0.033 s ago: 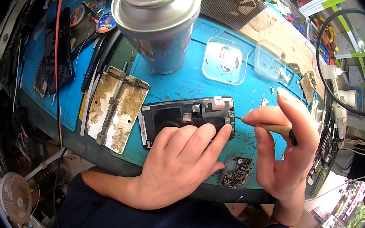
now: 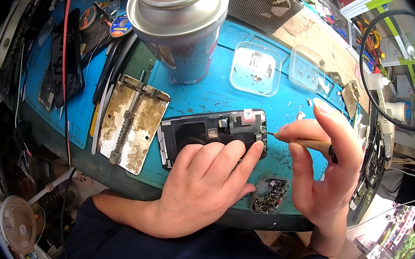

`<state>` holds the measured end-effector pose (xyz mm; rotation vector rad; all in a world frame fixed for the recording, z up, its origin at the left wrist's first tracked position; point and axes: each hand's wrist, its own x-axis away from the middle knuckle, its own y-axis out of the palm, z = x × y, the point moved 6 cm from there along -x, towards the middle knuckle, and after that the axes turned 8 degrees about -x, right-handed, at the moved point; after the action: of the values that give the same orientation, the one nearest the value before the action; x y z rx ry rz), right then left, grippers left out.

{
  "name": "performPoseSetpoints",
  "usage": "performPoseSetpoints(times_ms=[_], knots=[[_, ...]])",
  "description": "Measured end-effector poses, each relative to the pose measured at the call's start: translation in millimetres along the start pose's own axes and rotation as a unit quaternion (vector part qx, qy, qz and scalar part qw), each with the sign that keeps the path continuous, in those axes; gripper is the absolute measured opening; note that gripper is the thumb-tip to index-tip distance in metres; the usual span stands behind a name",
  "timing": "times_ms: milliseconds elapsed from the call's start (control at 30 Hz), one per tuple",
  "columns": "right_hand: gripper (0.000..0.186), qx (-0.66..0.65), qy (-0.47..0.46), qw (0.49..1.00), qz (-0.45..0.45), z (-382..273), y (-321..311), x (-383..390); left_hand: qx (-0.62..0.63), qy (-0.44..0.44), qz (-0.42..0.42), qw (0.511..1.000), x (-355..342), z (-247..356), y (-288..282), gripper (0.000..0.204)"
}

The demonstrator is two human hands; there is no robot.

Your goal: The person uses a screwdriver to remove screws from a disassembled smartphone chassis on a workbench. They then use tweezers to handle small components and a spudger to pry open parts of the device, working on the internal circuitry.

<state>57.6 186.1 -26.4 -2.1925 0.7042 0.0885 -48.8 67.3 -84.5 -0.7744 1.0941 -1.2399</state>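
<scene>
A phone (image 2: 195, 129) lies with its back cover off, its dark inner side facing up. My left hand (image 2: 208, 172) rests over its lower edge with fingers spread, the index fingertip pressing near the right end. Between thumb and index finger, my right hand (image 2: 332, 168) pinches a small screwdriver (image 2: 312, 144) with a tan handle and black end. Its thin tip meets the phone's right end, by a small greenish board part. Just below the phone sits a small clear tray (image 2: 260, 189) full of tiny screws and bits.
A large spray can (image 2: 177, 30) stands beyond the phone. Two clear plastic boxes (image 2: 232, 84) (image 2: 306, 56) with small parts are at the back of the blue mat (image 2: 210, 99). Left of the phone lies a stained metal holder (image 2: 137, 145); cables and tools crowd both sides.
</scene>
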Motion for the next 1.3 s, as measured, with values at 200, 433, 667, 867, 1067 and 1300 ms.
performPoseSetpoints(times_ms=[200,433,667,867,1067,1300], knots=[[0.052,-0.043,-0.013,0.999,0.003,6.5,-2.7,2.4,0.002,0.002,-0.003,1.000,-1.1,0.3,-1.3,0.075],[0.059,0.052,-0.020,0.998,0.016,0.1,-5.8,-3.5,-0.002,-0.004,-0.006,1.000,-0.9,0.1,-0.8,0.075],[0.068,-0.042,0.059,0.996,0.055,9.9,-5.7,0.7,0.001,-0.003,-0.004,1.000,-2.5,-0.5,-2.2,0.075],[0.071,-0.087,0.081,0.989,0.091,15.0,-8.9,8.8,0.006,0.000,-0.004,1.000,-3.1,-0.1,-2.3,0.076],[0.074,-0.133,0.079,0.976,0.153,10.2,-19.7,17.5,0.013,0.011,0.026,1.000,-2.3,-2.1,-4.9,0.069],[0.075,-0.260,0.153,0.928,0.220,15.3,-9.5,42.3,0.130,-0.032,0.129,0.983,-4.0,-15.6,-17.5,0.042]])
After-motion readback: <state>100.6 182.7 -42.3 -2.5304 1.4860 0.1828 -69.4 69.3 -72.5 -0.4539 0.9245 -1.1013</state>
